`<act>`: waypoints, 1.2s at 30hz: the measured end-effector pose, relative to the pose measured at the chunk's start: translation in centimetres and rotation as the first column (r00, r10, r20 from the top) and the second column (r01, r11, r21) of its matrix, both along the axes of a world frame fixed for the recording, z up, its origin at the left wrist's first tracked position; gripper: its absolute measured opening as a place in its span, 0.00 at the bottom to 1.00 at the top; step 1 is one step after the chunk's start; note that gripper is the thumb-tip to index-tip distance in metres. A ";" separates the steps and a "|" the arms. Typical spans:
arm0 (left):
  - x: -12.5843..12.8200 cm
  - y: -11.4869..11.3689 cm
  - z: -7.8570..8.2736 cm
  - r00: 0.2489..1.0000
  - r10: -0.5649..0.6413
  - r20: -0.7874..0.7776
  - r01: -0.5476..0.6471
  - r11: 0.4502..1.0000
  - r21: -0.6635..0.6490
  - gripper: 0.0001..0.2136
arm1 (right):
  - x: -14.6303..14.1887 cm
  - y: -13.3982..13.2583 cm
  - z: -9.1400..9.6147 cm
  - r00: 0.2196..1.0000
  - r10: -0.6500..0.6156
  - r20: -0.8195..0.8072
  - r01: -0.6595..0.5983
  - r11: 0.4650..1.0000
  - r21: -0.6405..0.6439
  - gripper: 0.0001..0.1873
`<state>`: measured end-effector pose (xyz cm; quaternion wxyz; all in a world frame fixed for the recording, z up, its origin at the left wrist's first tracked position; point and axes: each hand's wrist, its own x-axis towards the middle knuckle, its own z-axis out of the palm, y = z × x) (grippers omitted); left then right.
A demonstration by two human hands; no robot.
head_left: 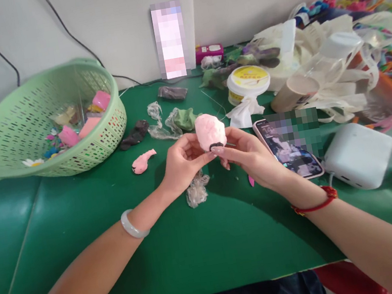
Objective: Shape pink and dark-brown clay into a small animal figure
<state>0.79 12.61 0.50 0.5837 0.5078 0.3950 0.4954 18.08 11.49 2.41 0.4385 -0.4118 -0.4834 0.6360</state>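
A lump of pale pink modelling clay (210,132) with a small dark brown patch (216,146) at its lower edge is held above the green table mat (183,249). My left hand (183,161) grips it from the left, and my right hand (246,156) pinches it from the right. Crumpled clear plastic film (197,189) lies just below my hands. A flat pink clay piece (144,161) lies to the left, and a lump of dark brown clay (134,135) lies further up.
A pale green perforated basket (42,125) holding coloured clay pieces stands at left. A smartphone (288,149) and a white box (359,156) lie at right. A white-lidded tub (247,83), plastic wrappers (332,61) and colourful strips (379,26) crowd the back right.
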 end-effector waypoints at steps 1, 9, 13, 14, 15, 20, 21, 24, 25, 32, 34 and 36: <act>0.0 0.0 0.0 1.000 -0.001 0.007 0.001 1.000 -0.004 0.24 | 0.0 0.0 0.0 1.000 0.001 0.003 -0.001 1.000 0.001 0.20; 0.1 0.1 0.3 1.000 0.010 0.010 -0.010 1.000 -0.023 0.22 | 0.2 0.2 0.4 0.999 -0.050 0.018 0.050 0.999 -0.009 0.22; 0.0 0.2 0.2 1.000 0.010 0.013 -0.010 1.000 -0.009 0.23 | 0.1 0.3 0.2 0.998 -0.052 0.035 0.052 0.999 0.001 0.22; 0.0 0.2 0.1 1.000 0.010 0.013 -0.010 1.000 -0.004 0.23 | 0.1 0.3 0.2 0.998 -0.052 0.038 0.051 0.999 0.008 0.22; 0.0 0.2 0.0 1.000 0.012 0.012 -0.012 1.000 0.000 0.23 | 0.0 0.2 0.1 0.998 -0.051 0.039 0.050 0.999 0.015 0.22; 0.0 0.2 0.0 1.000 0.014 0.015 -0.014 1.000 -0.009 0.23 | -0.1 0.1 0.1 0.998 -0.035 0.043 0.033 0.999 0.040 0.24; 0.0 0.2 0.1 1.000 0.010 0.019 -0.010 1.000 -0.011 0.23 | 0.0 0.1 0.2 0.998 -0.033 0.052 0.031 0.999 0.041 0.24; 0.1 0.1 0.1 1.000 0.002 0.022 -0.001 1.000 -0.013 0.20 | 0.4 0.2 0.6 0.989 -0.070 0.128 0.063 0.996 0.058 0.23; 0.1 0.1 0.1 1.000 0.003 0.015 -0.003 1.000 -0.013 0.19 | 0.6 0.2 0.8 0.982 -0.104 0.160 0.093 0.993 0.074 0.22; -0.1 0.2 0.1 1.000 -0.007 -0.022 0.007 1.000 -0.026 0.18 | 1.2 0.5 1.6 0.974 -0.206 0.096 0.189 0.969 0.162 0.23; -0.2 0.2 0.2 1.000 -0.008 -0.019 0.007 0.999 -0.034 0.18 | 0.9 0.4 1.3 0.983 -0.170 0.074 0.155 0.973 0.172 0.24; -0.2 0.3 0.2 1.000 -0.010 -0.018 0.009 0.999 -0.038 0.18 | 0.7 0.3 1.1 0.989 -0.126 0.078 0.110 0.977 0.184 0.24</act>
